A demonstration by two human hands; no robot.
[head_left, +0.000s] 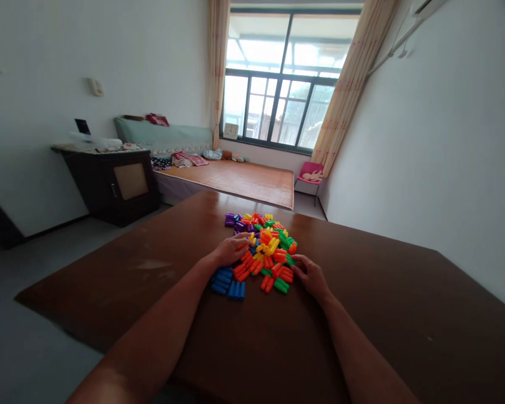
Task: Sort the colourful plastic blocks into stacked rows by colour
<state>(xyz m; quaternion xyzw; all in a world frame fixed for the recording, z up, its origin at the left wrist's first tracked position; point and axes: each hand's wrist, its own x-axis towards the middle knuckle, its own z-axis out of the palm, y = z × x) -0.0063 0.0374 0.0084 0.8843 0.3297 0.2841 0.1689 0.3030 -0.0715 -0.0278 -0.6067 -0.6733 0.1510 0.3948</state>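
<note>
A heap of plastic toy building blocks [272, 246], shaped like short joined tubes in orange, yellow, green, purple and blue, lies on the brown table [252, 342]. My left hand [232, 249] reaches onto the heap's left side, fingers stretched out, with the tips at a yellow block [252, 239]. On the right edge, my right hand [312, 275] has its thumb and fingers apart, the fingertips at a green block [290, 260]. Whether either hand grips its block is hard to see. Several blue blocks [236, 290] sit together just below my left hand.
Beyond the table is a low bed [244, 175] with cloths on it. A dark cabinet [105, 185] stands at the left, and a pink chair [310, 169] holding a soft toy is by the curtain. The table's far right corner [436, 251] juts toward the wall.
</note>
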